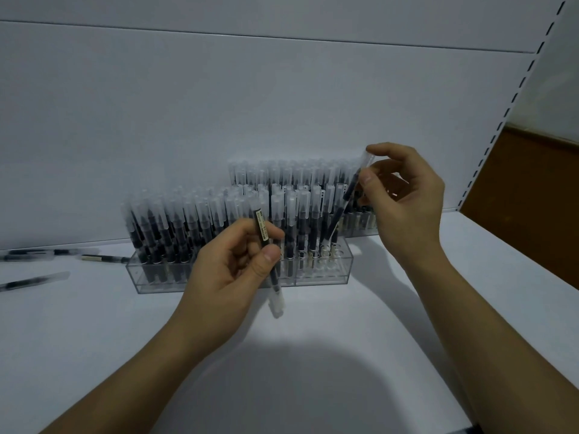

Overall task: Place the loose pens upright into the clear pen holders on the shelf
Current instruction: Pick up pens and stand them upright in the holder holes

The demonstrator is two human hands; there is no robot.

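White shelf [313, 346], matte and flat, closed behind by a white back panel [219, 104]. Near the back, a long clear front pen holder [322, 275], crowded with upright capped pens apart from some open holes at its right end. Just behind and to the right, a rear pen holder [360, 228], likewise crowded. At far left, loose pens [31, 282] lying flat, one reaching almost to the front holder's left corner.

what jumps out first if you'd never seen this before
At centre, the left hand grips a labelled pen tilted in front of the clear holder, while the right hand pinches a second pen slanted at the holder's right end. Behind them stand dense rows of capped pens, and a few loose pens lie on the shelf at far left.
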